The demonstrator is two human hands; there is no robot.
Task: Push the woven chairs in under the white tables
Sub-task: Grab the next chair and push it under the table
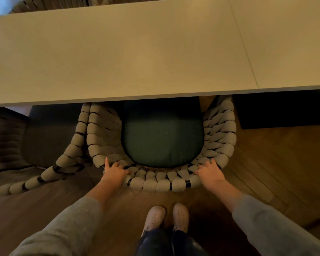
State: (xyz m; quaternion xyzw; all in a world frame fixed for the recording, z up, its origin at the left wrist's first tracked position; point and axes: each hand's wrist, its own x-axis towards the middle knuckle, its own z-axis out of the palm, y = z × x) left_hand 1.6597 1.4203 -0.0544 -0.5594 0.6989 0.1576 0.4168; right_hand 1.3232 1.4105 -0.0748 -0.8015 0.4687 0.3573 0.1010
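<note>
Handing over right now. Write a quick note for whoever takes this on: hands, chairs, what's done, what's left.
Left hand and right hand each grip the back rim of the chair.
Its front is under the table; most of the cushion and the back stick out.
Left to do: push it further in.
A second chair on the left also sticks out.

No writing, label, brand or number legible from here, white table (118,52) top plain, woven chair (163,183) and its green cushion (163,143) unmarked, pale perforated shoes (155,217) with no readable logo, grey sleeves (78,218) plain
</note>
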